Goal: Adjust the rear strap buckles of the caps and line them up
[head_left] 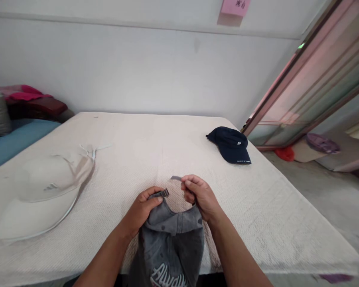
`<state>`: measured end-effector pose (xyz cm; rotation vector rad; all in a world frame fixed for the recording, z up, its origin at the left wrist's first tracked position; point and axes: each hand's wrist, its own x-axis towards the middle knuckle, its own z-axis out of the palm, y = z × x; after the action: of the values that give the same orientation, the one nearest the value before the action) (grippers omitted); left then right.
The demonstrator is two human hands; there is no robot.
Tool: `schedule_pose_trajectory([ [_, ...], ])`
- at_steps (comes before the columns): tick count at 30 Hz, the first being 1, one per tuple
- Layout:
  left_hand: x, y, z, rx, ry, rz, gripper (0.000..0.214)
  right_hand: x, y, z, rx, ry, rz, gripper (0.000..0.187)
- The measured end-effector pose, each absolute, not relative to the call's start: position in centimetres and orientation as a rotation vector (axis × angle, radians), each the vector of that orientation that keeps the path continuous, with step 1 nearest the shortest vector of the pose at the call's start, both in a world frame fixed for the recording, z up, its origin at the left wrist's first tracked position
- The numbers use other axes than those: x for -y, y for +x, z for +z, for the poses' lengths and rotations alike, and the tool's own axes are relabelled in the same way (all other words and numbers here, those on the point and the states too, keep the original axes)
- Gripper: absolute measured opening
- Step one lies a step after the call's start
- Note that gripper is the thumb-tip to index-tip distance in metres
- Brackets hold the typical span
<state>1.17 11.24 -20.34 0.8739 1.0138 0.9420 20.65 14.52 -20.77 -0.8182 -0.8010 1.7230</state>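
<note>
Grey cap (170, 235) hangs over the near edge of the desk (167, 135), with its back opening up between both hands. Left hand (142, 209) has its fingers pinched on the buckle (165, 193), and right hand (199, 195) has its fingers closed on the strap end (176, 178). White hat (38, 191) lies well off to the left, navy cap (231, 144) farther back on the right.

soft, even daylight from the right, faint shadows, slight blur overall, wide-angle stretching at the edges.
</note>
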Motion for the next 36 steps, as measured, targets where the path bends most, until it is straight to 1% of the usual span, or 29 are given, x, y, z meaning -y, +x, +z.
schedule_pose_trajectory([
  [5, -11.2, 1.6, -20.2, -1.043, 0.973, 0.935, 0.014, -13.8, 18.8, -21.5, 1.082, -0.928, 1.808, 0.025],
  [11, -11.1, 1.9, -20.0, -1.125, 1.039, 0.949, 0.012, -13.5, 18.2, -21.2, 1.23, -0.965, 1.757, 0.023],
  [14, -11.0, 2.0, -20.0, -1.119, 1.019, 0.966, 0.013, -13.4, 18.2, -21.1, 1.223, -0.973, 1.731, 0.024],
  [18, -11.0, 2.0, -20.0, -1.082, 0.923, 0.963, 0.015, -13.5, 18.2, -21.4, 1.185, -0.89, 1.773, 0.026],
  [22, -11.0, 1.8, -20.1, -1.01, 0.745, 0.994, 0.016, -13.9, 18.9, -21.3, 0.987, -0.818, 1.802, 0.02],
  [25, -11.1, 1.7, -20.1, -0.981, 0.648, 1.007, 0.017, -14.0, 19.6, -20.8, 0.913, -0.74, 1.834, 0.033],
  [27, -11.1, 1.6, -20.1, -0.975, 0.613, 1.031, 0.017, -14.0, 19.8, -20.6, 0.936, -0.72, 1.858, 0.037],
  [29, -11.2, 1.5, -20.2, -0.976, 0.606, 1.057, 0.016, -13.9, 19.6, -20.7, 0.968, -0.743, 1.885, 0.03],
  [32, -11.2, 1.5, -20.3, -0.974, 0.629, 1.057, 0.015, -13.8, 19.1, -21.2, 1.033, -0.859, 1.893, 0.01],
  [33, -11.1, 1.5, -20.3, -0.975, 0.636, 1.055, 0.015, -13.8, 18.9, -21.3, 1.054, -0.893, 1.887, 0.007],
  [36, -11.1, 1.5, -20.2, -0.988, 0.635, 1.056, 0.016, -13.9, 18.5, -21.5, 1.118, -0.916, 1.882, 0.013],
])
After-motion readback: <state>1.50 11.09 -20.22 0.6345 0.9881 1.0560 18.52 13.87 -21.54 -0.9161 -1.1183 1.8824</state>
